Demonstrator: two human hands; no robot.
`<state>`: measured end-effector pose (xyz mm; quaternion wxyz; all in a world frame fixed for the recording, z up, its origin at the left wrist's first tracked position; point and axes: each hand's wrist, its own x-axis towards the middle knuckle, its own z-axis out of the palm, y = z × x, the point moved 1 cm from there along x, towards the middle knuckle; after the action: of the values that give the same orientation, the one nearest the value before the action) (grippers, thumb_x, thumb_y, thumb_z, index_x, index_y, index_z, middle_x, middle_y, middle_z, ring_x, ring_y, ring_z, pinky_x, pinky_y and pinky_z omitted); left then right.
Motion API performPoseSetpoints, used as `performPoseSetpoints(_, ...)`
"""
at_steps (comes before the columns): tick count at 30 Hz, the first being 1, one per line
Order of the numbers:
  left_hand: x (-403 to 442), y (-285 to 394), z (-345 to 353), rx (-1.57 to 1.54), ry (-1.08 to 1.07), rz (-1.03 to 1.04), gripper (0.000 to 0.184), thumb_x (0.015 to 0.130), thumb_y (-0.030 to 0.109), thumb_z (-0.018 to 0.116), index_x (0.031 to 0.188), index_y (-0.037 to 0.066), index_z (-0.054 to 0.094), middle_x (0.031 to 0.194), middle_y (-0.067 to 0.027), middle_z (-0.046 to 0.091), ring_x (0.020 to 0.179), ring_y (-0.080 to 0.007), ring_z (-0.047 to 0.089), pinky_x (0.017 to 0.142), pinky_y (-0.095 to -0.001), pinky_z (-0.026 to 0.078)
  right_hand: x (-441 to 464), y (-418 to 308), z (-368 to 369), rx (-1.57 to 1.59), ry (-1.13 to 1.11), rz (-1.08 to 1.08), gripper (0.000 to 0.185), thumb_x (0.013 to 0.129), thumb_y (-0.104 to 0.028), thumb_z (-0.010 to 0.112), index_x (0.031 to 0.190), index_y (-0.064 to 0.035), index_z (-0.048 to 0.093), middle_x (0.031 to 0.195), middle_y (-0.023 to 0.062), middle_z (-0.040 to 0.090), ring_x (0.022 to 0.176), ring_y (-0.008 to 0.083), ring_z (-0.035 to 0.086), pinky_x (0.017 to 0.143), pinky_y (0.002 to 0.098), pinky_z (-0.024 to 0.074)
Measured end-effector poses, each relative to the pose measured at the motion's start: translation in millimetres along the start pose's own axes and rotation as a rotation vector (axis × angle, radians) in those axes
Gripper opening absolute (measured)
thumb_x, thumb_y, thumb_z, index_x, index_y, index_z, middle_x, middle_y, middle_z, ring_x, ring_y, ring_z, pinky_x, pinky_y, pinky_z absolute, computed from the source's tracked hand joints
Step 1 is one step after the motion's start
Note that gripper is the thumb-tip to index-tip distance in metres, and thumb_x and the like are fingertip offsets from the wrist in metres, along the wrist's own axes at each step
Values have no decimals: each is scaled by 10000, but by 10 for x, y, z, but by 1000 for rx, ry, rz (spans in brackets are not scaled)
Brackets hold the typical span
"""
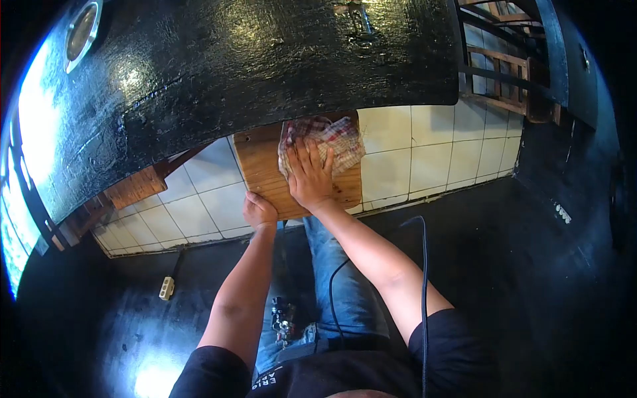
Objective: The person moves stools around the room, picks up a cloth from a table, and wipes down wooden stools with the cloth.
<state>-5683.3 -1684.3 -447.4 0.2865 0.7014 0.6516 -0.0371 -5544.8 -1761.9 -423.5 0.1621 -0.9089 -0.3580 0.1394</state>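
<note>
A brown wooden board (pixel 262 162), shaped like a stool seat, is in front of my legs, partly beneath the black table's edge. My left hand (pixel 259 211) grips its near left corner, the fingers curled around the edge. On the right part of the board lies a crumpled checked cloth (pixel 345 147) in white, red and dark tones. My right hand (pixel 310 174) presses flat on this cloth with its fingers spread. Whatever supports the board from below is hidden.
A black glossy table (pixel 279 66) spans the top of the view. Behind the board runs a white tiled wall (pixel 431 152). Wooden chairs (pixel 507 83) stand at the upper right. A power strip (pixel 166 288) lies on the dark floor, and a black cable (pixel 424 298) hangs near my right arm.
</note>
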Motion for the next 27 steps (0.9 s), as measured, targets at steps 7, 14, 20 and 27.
performPoseSetpoints(7, -2, -20, 21, 26, 27, 24, 543, 931, 405, 217, 839, 39, 608, 808, -213, 611, 783, -430, 556, 681, -486, 431, 222, -119, 28, -27, 36, 191, 454, 798, -329, 479, 1208, -135, 511, 1296, 140, 428, 1273, 342, 300, 1000, 633, 119)
performPoseSetpoints(14, -44, 78, -38, 11, -10, 42, 562, 932, 402, 197, 843, 31, 609, 821, -217, 613, 779, -441, 555, 673, -507, 426, 460, -183, 37, 53, 260, 144, 278, 744, -299, 566, 954, -121, 605, 1237, 158, 461, 1222, 354, 348, 992, 626, 157)
performPoseSetpoints(20, 15, -47, -24, -20, -89, 157, 537, 930, 394, 199, 875, 31, 590, 842, -215, 609, 805, -436, 551, 678, -497, 429, 145, 50, -45, -196, 303, 504, 455, 756, -259, 567, 1186, -117, 526, 1325, 161, 414, 1240, 366, 353, 1001, 595, 196)
performPoseSetpoints(27, 179, -22, -192, -125, -280, 280, 496, 930, 394, 255, 909, 7, 564, 860, -256, 593, 832, -452, 538, 712, -489, 416, -340, 676, -74, 331, 360, 930, 426, 783, -267, 592, 1151, -61, 533, 1059, 173, 597, 959, 342, 574, 807, 404, 460)
